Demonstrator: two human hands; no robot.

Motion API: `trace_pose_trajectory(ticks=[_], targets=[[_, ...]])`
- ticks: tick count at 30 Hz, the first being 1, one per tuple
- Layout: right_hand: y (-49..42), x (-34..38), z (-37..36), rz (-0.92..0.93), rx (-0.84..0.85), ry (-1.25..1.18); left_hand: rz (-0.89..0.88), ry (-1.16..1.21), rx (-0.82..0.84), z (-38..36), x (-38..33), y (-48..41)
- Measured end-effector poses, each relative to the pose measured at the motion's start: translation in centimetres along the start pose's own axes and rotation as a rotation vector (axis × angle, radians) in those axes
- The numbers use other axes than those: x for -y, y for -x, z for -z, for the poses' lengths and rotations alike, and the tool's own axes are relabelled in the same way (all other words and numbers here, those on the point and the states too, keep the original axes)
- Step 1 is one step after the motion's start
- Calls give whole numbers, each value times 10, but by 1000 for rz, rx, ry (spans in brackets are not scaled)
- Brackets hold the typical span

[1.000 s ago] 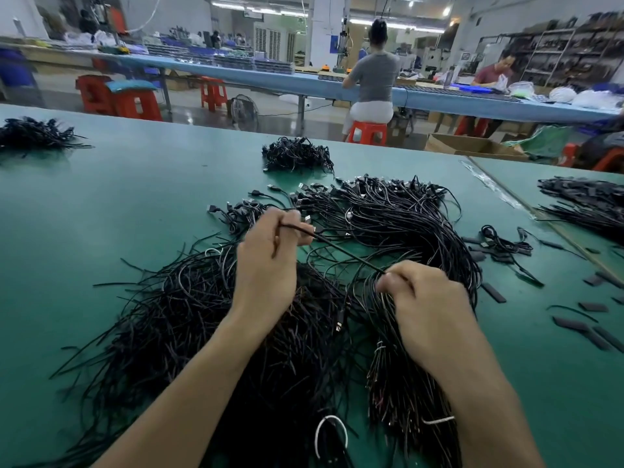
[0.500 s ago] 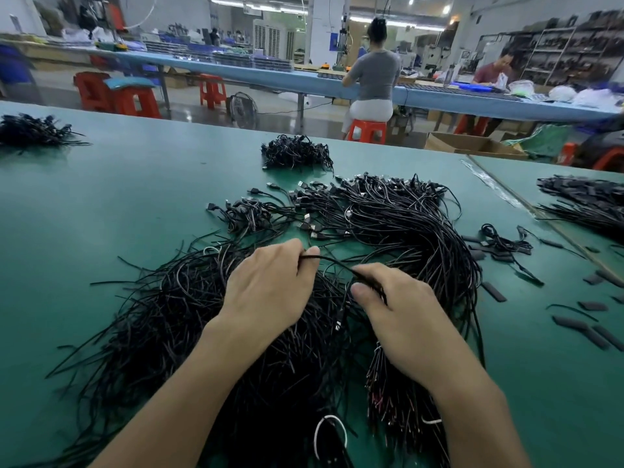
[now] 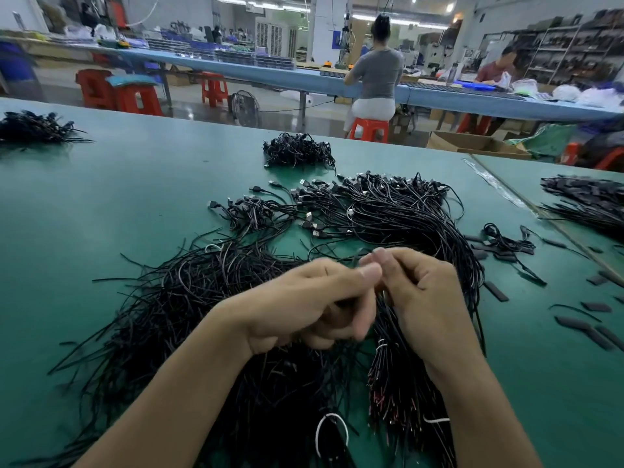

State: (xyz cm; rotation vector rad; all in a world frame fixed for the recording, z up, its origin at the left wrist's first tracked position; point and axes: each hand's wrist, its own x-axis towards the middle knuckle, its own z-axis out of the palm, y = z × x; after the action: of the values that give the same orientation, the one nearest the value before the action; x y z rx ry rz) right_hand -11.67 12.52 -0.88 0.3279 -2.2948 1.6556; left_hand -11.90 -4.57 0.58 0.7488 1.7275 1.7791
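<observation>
Left hand [image 3: 304, 298] and right hand [image 3: 425, 292] touching, both pinching one black cable [image 3: 355, 260] above the cable pile [image 3: 202, 298], near edge of the green table [image 3: 84, 214].

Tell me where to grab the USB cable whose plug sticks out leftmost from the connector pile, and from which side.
Pinch the plug itself, coming from the left over bare table. It juts clear of the pile, while its cord runs into the tangle, where a grip would likely snag neighbours.
</observation>
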Motion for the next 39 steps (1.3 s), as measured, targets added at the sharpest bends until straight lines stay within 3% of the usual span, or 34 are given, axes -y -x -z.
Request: trace_pose_trajectory(ticks=[2,4,7,9,12,14,16,19,22,25,30,33,35,37,39], targets=[[1,1,-5,-16,113,15,-105,239,-72,1,-2,-2],[4,2,-11,-30,242,110,-219,426,-253,5,-2,-6],[9,5,-16,-42,413,221,-344,545,-532,13,3,-9],[12,7,-17,-34,470,250,-390,353,-690,16,11,-13],[13,14,-16,-8,511,236,-399,-206,-814,14,22,-17],[11,16,-11,32,466,236,-319,-466,-762,10,24,-18],[8,13,-4,93,349,274,-187,-547,-657,7,23,-17],[6,12,3,167,179,338,49,-469,-525,5,18,-16],[6,12,6,182,117,258,219,-361,-349,9,12,-8],[7,15,5,195,95,54,210,-113,-117,14,3,2],[8,18,-8,102,130,-238,-47,423,166,18,-5,8],[9,14,-15,-37,211,-122,-168,751,113,20,-11,5],[11,10,-19,-104,293,-68,-250,924,-91,17,-12,-1],[14,11,-22,-148,409,16,-377,923,-355,16,-7,-7],[16,11,-22,-187,518,115,-449,721,-539,17,0,-11]])
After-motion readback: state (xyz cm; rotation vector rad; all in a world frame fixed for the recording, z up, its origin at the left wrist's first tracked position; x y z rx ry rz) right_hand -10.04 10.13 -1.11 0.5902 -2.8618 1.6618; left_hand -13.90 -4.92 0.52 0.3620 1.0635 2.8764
